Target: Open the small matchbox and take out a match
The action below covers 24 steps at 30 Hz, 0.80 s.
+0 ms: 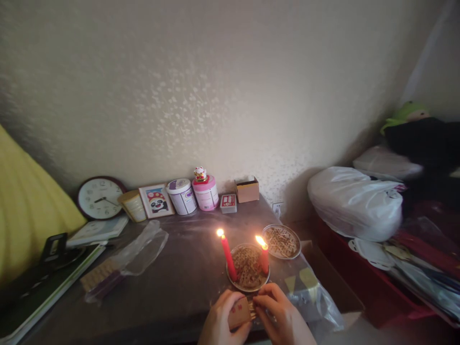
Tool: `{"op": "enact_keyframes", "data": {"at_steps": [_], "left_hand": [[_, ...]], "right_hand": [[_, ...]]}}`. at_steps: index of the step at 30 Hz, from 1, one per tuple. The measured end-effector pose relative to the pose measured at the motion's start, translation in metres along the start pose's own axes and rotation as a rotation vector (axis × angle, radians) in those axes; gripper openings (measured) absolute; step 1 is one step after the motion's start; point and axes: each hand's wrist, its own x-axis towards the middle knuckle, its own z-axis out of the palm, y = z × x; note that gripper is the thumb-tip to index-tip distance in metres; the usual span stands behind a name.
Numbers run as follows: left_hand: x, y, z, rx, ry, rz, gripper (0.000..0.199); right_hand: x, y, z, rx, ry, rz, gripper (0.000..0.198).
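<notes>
My left hand (222, 322) grips a small brown cardboard box (238, 313) at the table's near edge. My right hand (277, 312) pinches thin sticks (252, 310) that poke out of the box's open end. Just beyond the hands stands a round bowl of grain (248, 269) with two lit red candles stuck in it, a tall tilted one (228, 257) on the left and a shorter one (264, 257) on the right. A second round dish of grain (281, 241) sits behind it to the right.
Along the wall stand a wall clock (100, 197), a panda picture (157, 201), two tubs (181, 196), a card pack (228, 203) and a small brown box (247, 190). A clear plastic bag (138, 252) lies at left, books (43, 287) beyond it. White bags (354, 201) pile up at right.
</notes>
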Motion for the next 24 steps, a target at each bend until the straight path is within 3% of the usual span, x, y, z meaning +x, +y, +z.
{"op": "enact_keyframes", "data": {"at_steps": [4, 13, 20, 24], "left_hand": [[0.001, -0.001, 0.002, 0.011, -0.046, -0.05, 0.041], [0.0, -0.004, 0.003, -0.009, -0.077, -0.054, 0.039], [0.0, 0.001, 0.003, -0.022, -0.017, -0.084, 0.036], [0.001, -0.004, 0.002, -0.106, 0.023, -0.142, 0.035]], "right_hand": [[-0.001, 0.002, 0.001, -0.076, -0.039, 0.011, 0.021], [-0.001, 0.008, 0.004, -0.121, 0.012, -0.008, 0.023], [-0.001, 0.008, 0.0, -0.087, 0.046, 0.014, 0.023], [0.0, 0.008, -0.008, 0.029, 0.069, 0.099, 0.017]]}}
